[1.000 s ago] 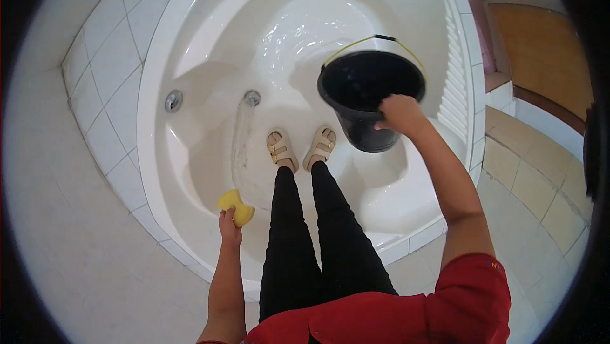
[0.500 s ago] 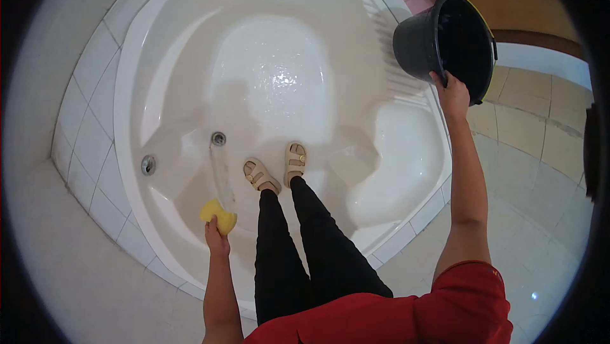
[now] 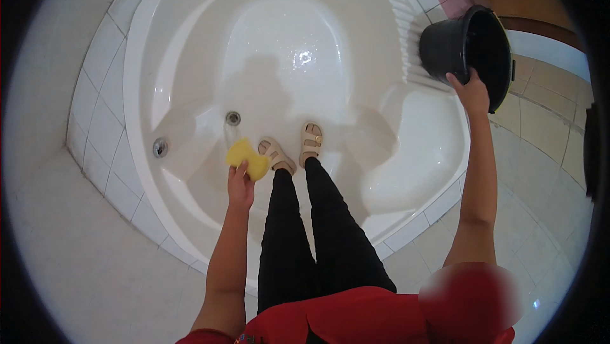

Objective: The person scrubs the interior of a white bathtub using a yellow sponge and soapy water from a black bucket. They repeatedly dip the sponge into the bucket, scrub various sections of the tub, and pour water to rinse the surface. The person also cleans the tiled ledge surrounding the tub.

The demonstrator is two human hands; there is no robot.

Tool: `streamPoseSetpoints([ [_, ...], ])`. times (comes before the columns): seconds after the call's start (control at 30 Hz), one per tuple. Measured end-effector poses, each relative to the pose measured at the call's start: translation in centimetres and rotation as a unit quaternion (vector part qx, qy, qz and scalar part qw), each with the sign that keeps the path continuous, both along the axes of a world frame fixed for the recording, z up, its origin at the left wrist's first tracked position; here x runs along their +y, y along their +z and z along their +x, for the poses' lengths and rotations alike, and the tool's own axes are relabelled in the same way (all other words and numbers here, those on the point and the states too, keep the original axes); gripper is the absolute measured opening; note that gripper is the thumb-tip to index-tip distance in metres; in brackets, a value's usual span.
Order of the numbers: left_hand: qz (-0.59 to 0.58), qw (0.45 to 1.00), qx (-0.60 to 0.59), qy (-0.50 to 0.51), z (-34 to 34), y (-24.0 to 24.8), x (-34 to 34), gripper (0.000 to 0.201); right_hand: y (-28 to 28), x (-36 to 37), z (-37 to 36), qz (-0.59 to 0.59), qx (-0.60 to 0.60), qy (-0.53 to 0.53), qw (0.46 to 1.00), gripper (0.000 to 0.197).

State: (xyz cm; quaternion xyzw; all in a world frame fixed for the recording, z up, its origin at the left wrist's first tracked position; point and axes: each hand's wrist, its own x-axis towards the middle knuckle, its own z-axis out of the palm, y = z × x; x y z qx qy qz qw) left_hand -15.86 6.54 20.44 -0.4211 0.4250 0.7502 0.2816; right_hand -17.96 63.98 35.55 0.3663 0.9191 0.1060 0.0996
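Observation:
A yellow sponge point(image 3: 249, 158) is pinched in my left hand point(image 3: 240, 186), held above the tub floor just left of my feet. My right hand point(image 3: 472, 94) grips the near rim of a black bucket point(image 3: 443, 50), its thumb outside the wall and the fingers reaching over the rim. The bucket is tipped on its side at the tub's right edge, its dark mouth turned to the right; I cannot tell what is inside. Beneath me the white corner bathtub point(image 3: 286, 33) has a wet, shining floor.
My sandalled feet point(image 3: 311, 142) stand inside the tub. A floor drain point(image 3: 233, 118) lies ahead of them, and a round metal overflow fitting point(image 3: 160, 148) is on the left wall. A moulded seat point(image 3: 416, 153) fills the right side. White tiles point(image 3: 95, 102) border the tub.
My left hand has lifted the sponge forward and to the right, toward my feet. The bucket and my right hand sit slightly farther right; the whole view has shifted a little.

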Motion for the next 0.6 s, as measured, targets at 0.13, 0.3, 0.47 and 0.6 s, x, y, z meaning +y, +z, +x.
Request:
streamPoseSetpoints([
  [0.13, 0.021, 0.999, 0.041, -0.021, -3.0, -0.9, 3.1, 0.034, 1.2, -5.9, -2.8, 0.176, 0.179, 0.227, 0.941, 0.052],
  [0.3, 0.091, 0.995, 0.034, -0.036, -5.8, 1.8, 7.5, 0.031, -8.6, -17.1, -4.1, -0.405, 0.382, 0.099, 0.825, 0.052],
  [0.47, 0.052, 0.997, 0.056, -0.03, -4.1, 1.9, 7.8, 0.033, -13.5, -33.2, -3.0, -0.808, 0.079, -0.263, 0.522, 0.083],
  [0.6, -0.015, 0.995, 0.064, -0.075, -1.8, 1.4, 4.9, 0.03, -14.2, -38.9, -2.4, -0.886, 0.072, -0.316, 0.332, 0.065],
])
